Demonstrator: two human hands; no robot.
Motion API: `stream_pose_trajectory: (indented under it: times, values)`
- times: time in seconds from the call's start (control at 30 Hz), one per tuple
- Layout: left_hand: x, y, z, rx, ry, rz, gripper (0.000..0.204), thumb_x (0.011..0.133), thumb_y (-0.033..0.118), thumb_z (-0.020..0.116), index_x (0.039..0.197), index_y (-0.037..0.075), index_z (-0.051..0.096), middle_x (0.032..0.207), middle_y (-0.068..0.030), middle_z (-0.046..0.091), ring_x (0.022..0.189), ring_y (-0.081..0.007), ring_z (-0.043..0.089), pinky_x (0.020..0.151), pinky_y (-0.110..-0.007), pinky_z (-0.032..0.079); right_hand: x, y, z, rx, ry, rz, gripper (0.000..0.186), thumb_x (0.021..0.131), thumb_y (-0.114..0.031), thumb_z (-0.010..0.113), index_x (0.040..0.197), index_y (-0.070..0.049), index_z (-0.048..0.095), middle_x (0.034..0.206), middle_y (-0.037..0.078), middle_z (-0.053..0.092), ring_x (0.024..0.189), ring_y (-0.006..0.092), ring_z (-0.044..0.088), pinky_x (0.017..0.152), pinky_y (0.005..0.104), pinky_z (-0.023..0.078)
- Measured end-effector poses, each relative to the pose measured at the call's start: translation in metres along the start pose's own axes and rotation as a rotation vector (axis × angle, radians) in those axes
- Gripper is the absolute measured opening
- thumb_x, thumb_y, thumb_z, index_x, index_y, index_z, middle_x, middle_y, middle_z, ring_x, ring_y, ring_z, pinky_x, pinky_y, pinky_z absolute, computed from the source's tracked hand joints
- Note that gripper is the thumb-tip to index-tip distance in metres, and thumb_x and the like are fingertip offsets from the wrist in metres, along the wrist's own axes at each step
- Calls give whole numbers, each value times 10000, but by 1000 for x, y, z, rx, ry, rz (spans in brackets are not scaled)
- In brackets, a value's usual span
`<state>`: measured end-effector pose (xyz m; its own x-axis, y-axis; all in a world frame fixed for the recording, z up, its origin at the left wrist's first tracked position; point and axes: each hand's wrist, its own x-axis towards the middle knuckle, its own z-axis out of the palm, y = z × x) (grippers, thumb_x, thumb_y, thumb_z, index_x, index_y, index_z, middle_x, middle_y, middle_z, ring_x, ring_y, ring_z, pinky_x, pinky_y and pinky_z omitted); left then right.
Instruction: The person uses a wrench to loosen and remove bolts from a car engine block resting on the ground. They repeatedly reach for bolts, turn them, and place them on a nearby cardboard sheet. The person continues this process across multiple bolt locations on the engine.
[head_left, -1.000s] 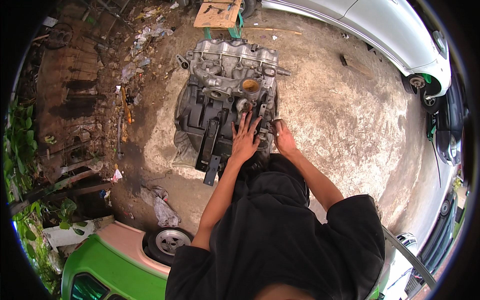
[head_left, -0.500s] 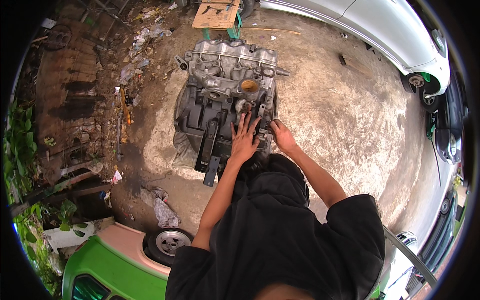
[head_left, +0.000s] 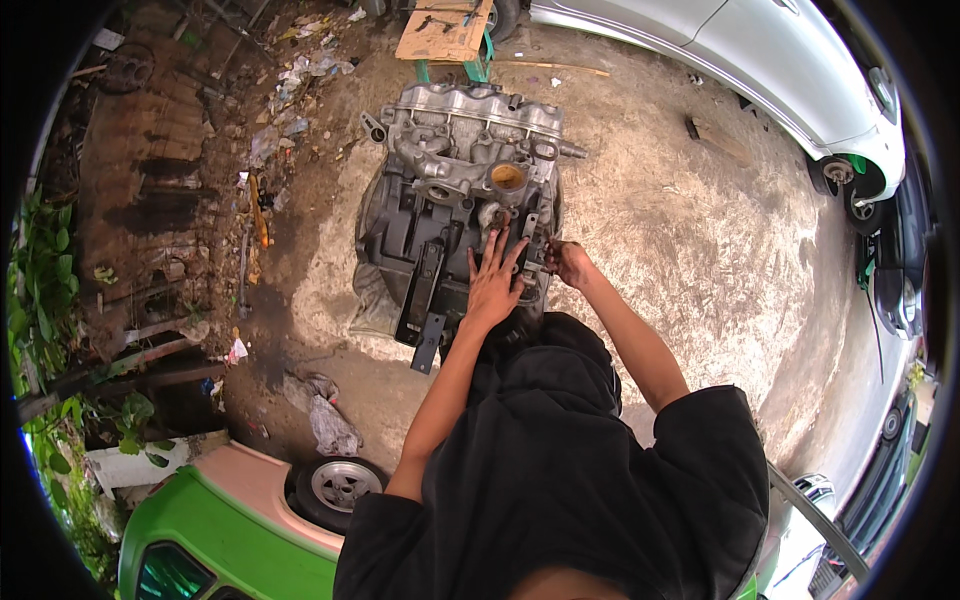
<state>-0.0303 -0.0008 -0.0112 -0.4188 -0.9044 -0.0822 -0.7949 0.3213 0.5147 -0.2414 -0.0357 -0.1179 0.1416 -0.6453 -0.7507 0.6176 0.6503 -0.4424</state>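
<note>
An engine block (head_left: 470, 150), silver on top and dark below, stands on the ground in front of me. My left hand (head_left: 490, 290) lies flat on its near side with the fingers spread, just below a round port with a brownish inside (head_left: 508, 178). Left of that hand a black metal bracket (head_left: 424, 290) sticks out toward me. At the engine's right edge my right hand (head_left: 568, 262) is closed, fingertips pressed together against the side. Whatever those fingers hold, if anything, is too small to make out.
Behind the engine is a small wooden-topped table (head_left: 442, 32) with tools on it. A silver car (head_left: 740, 60) stands far right, a green car (head_left: 220, 510) near left. A wood block (head_left: 718, 140) lies on the concrete. Litter and planks line the left side.
My right hand has turned at the engine's right edge, its fingers now more curled together. My left hand stays spread on the engine. The whole view has shifted slightly.
</note>
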Motion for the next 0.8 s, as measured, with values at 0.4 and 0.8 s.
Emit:
stream_pose_trajectory:
  times: [0.4, 0.8]
  values:
    - [0, 1, 1, 5, -9, -7, 761, 875, 164, 646, 1563, 251, 332, 1678, -70, 174, 1566, -314, 26, 1207, -645, 96, -53, -18, 5, -665, 187, -774, 93, 997, -71, 611, 995, 12, 570, 856, 150, 684, 722, 195, 696, 619, 320, 541]
    - [0, 4, -1, -2, -6, -23, 769, 869, 157, 646, 1562, 263, 330, 1674, -80, 187, 1564, -313, 57, 1210, -643, 101, -91, 10, 21, -1293, 59, -1065, 192, 943, -2, 604, 1135, -7, 595, 1074, 201, 638, 941, 414, 655, 780, 463, 533]
